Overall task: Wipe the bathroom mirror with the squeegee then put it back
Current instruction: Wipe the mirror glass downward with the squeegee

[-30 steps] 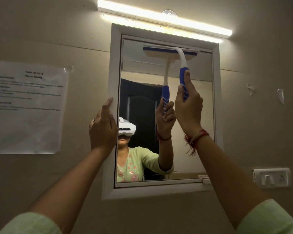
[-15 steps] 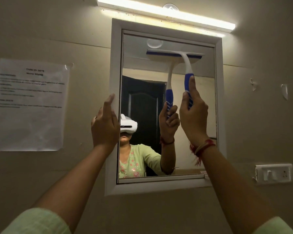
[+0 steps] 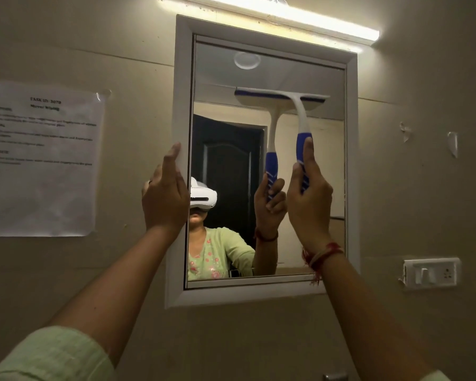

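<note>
my right hand [image 3: 309,199] is curled round the blue grip of the squeegee [image 3: 300,116], thumb lying up along the handle. its white neck rises out of the top of my fist to the blade, which lies level across the upper right part of the mirror [image 3: 231,86], against the glass and near the right edge. my left hand [image 3: 164,199] holds nothing; its fingers are straight and rest on the left edge of the white mirror frame [image 3: 183,78]. a printed notice [image 3: 41,158] hangs on the wall to the left.
</note>
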A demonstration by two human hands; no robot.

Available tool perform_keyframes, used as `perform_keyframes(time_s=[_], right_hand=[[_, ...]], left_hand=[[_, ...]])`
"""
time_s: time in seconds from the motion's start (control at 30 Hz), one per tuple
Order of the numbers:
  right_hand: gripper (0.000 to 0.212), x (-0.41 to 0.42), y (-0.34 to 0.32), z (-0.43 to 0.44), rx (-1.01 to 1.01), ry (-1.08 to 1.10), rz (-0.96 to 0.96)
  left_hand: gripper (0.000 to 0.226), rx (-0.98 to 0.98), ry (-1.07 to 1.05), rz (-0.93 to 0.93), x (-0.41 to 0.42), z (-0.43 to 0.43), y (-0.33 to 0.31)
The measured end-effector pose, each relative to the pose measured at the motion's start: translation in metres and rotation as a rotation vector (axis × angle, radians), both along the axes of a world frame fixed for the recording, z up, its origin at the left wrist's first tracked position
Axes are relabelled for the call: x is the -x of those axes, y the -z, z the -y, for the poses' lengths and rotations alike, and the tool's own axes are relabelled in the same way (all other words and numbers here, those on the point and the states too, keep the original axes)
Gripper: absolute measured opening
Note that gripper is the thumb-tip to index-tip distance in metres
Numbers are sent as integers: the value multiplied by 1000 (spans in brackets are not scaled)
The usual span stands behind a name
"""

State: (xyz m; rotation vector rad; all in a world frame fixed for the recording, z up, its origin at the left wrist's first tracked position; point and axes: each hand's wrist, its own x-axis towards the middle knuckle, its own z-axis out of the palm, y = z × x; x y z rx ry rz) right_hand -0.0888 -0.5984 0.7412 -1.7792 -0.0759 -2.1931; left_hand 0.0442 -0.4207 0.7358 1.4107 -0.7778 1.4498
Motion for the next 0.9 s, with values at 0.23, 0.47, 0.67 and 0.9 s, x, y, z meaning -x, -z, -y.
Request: perform_keyframes(time_s=[0.23,0.47,0.67,0.9], right_hand=[[54,1,71,0,18,-52,-51],[53,-2,48,0,-26,-68,-9],[52,1,94,1,25,-82,-75],[52,11,89,3,37,-60,-65]], left_hand=[[41,-12,-4,2,0,0,1],[41,-9,-28,-18,0,0,1],[41,-23,-53,-8,-2,-2,0],[41,-21,-43,-14,-3,0,0]])
